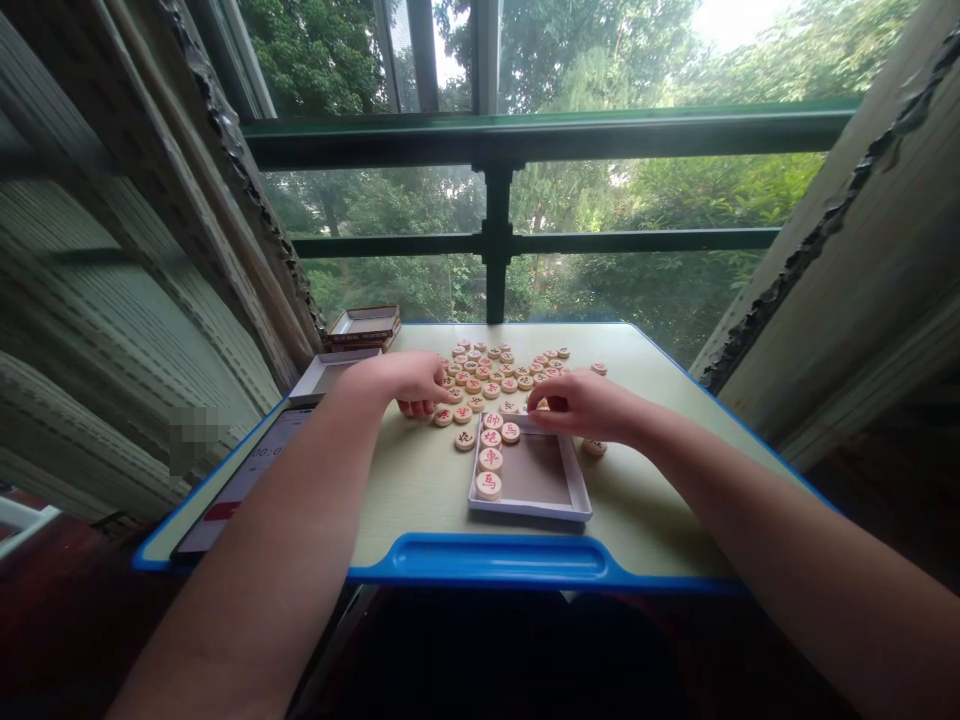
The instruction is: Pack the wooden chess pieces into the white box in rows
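Observation:
Wooden Chinese chess pieces [491, 390] with red or dark characters lie loosely spread over the table's middle and far part. My left hand [417, 380] is at the left edge of this spread, fingers curled, its thumb beside a piece [454, 395]. Whatever its fingers hold is hidden. Over the far right corner of a shallow white box [583, 490], my right hand [585, 403] has its fingers bent together at the pieces; what lies between the fingertips cannot be made out. Several red-marked pieces [490, 460] stand along the box's left side, with another red piece [511, 432] beside them.
A folding table [652, 520] with a blue edge carries everything. At left lie a phone [247, 480], an open white box [319, 375] and stacked brown trays [365, 322]. One piece [595, 448] sits right of the box. Curtains [840, 230] and a green-railed window [495, 210] border the table.

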The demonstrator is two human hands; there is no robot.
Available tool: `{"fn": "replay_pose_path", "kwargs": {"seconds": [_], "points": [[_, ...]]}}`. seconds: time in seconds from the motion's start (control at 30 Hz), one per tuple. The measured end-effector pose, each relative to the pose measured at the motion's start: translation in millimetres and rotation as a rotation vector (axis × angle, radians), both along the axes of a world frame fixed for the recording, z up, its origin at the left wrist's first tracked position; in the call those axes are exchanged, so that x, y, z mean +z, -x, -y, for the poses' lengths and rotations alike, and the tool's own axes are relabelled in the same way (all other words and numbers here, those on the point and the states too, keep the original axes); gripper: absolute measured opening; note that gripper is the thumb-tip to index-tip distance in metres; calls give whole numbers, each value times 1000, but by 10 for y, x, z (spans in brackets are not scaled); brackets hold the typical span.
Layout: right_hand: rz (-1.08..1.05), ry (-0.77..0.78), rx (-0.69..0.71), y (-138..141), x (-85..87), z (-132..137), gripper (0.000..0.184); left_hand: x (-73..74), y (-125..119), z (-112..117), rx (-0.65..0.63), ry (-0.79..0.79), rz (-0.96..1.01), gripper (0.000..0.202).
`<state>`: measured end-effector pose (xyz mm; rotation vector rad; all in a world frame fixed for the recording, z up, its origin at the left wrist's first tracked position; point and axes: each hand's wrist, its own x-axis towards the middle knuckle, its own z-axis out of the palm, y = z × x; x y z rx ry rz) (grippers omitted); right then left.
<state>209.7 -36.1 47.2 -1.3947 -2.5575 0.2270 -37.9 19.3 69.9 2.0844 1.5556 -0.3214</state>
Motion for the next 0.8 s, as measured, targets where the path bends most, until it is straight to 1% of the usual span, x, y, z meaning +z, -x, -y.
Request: {"fn": "replay_pose_path", "kwargs": {"seconds": [0.07, 0.13, 0.2, 0.27, 0.37, 0.43, 0.57, 0.67, 0.8], "points": [[47, 11, -43, 27, 6, 20, 22, 35, 2, 11, -11, -22, 6, 38], [90, 10, -82, 45, -4, 20, 20, 49, -10, 19, -68, -64, 10, 39], [107, 8, -67, 52, -27, 4, 15, 29, -43, 21, -138, -121, 7, 44], [98, 6, -41, 49, -52, -17, 12, -22, -88, 10, -181, -158, -28, 44], [63, 21, -9, 35, -71, -38, 13, -105, -140, -24, -180, -162, -92, 38], [52, 27, 11, 27, -70, -40, 15, -131, -148, -46, -199, -168, -73, 36], [62, 29, 4, 28, -57, -28, 16, -106, -137, -44, -253, -158, -15, 47], [66, 38, -10, 31, -55, -22, 16, -85, -151, -8, -262, -146, -14, 43], [62, 35, -2, 24, -56, -24, 15, -90, -184, 19, -285, -108, -22, 45]]}}
